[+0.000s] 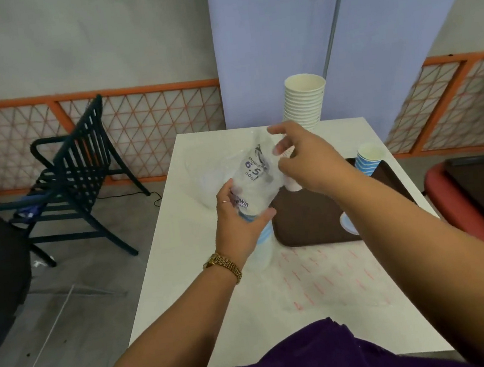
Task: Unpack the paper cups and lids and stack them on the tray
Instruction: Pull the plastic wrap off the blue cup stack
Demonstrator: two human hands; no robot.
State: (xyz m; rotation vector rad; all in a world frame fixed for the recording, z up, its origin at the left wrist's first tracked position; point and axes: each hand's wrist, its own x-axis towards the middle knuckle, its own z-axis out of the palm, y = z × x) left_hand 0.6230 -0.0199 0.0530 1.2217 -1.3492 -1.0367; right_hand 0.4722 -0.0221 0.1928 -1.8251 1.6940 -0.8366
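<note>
Your left hand, centre frame, grips the plastic sleeve of blue-striped cups around its middle, fingers curled, wrist cocked up. Your right hand reaches across just above it, fingers half-curled at the sleeve's loose top; motion blur hides whether it pinches the film or a cup, so I cannot tell what it holds. The sleeve stands tilted, base on the white table just left of the brown tray. Lower right on the tray a lid peeks past your forearm; a single blue cup sits at its far right edge, and a tall white cup stack stands behind. Risk: pulling hard on slack film could jerk the nested cups out and scatter them, or your right forearm could clip the white stack.
</note>
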